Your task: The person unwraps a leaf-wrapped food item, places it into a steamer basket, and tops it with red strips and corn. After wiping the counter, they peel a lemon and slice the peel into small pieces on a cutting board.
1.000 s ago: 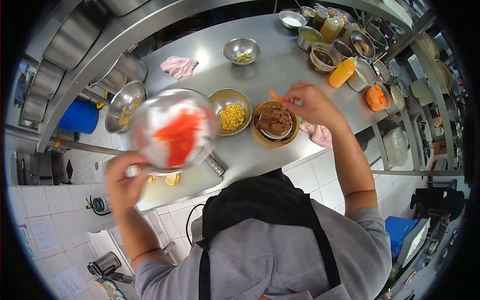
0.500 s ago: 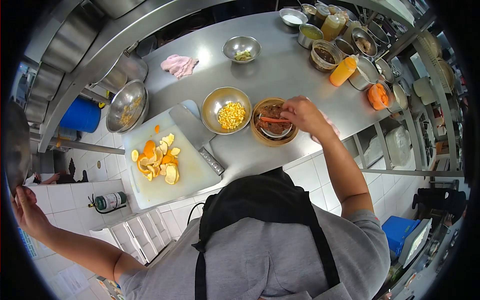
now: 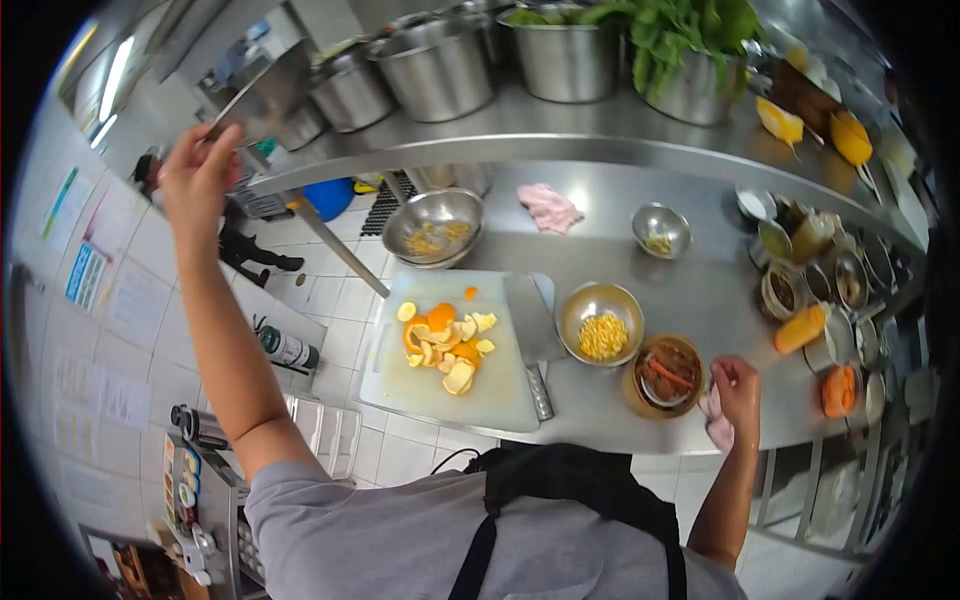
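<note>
My left hand (image 3: 200, 185) is raised at the upper left, fingers pinched at the edge of a shiny metal pan or lid (image 3: 272, 95), which I cannot identify. Just right of a round wooden tub (image 3: 636, 392), my right hand (image 3: 738, 392) hovers with fingertips curled together, nothing showing between them. Brown meat-like food (image 3: 672, 360) fills the tub, topped by an orange-red strip (image 3: 670, 376). Beside it stands a metal bowl of corn kernels (image 3: 603, 337). A pink cloth (image 3: 718, 425) lies partly behind my right hand.
A cleaver (image 3: 532, 318) rests on the white cutting board (image 3: 410, 385), near orange peels (image 3: 440, 318). Two stacked metal bowls (image 3: 432, 225) stand behind. Overhead runs a shelf (image 3: 470, 140) with metal pots and leafy greens (image 3: 690, 45). Sauce containers and an orange bottle (image 3: 800, 330) crowd the right.
My view has turned left and up, bringing the upper shelf into sight. My right hand has moved off the tub to its right, leaving the orange-red strip inside. The left hand appears higher.
</note>
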Demonstrator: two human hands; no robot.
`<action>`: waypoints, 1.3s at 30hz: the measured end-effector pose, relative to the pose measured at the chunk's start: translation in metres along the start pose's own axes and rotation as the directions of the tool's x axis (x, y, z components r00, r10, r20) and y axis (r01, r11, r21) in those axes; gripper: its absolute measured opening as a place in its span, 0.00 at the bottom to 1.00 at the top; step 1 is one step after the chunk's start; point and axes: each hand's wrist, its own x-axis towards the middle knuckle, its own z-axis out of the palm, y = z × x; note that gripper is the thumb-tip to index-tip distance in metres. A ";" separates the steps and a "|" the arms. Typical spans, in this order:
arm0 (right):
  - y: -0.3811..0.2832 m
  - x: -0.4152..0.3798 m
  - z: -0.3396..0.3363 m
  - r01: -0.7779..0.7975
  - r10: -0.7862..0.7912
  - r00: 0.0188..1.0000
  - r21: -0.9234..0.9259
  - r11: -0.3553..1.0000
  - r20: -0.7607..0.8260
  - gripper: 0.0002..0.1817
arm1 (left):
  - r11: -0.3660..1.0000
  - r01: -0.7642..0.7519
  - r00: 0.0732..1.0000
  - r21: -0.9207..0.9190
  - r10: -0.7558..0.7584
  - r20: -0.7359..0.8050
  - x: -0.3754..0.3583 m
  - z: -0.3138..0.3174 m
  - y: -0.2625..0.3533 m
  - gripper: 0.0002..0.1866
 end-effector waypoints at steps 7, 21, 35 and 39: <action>-0.005 -0.006 0.011 -0.077 0.075 0.997 0.056 0.995 0.026 0.07 | 0.989 -0.103 0.993 0.102 0.108 -0.042 0.050 0.031 -0.021 0.15; 0.002 -0.006 0.013 -0.078 0.073 0.997 0.154 0.985 0.036 0.07 | 0.945 -0.129 0.948 0.302 0.027 0.318 0.014 0.099 -0.018 0.25; -0.126 0.011 -0.015 0.335 -0.322 0.941 0.150 0.930 -0.100 0.05 | 0.799 -0.601 0.550 -0.021 0.433 0.714 -0.147 0.082 0.056 0.13; -0.214 0.016 -0.001 0.716 -0.730 0.669 0.144 0.683 0.136 0.06 | 0.731 -0.658 0.320 -0.183 0.490 0.811 -0.211 0.164 0.062 0.12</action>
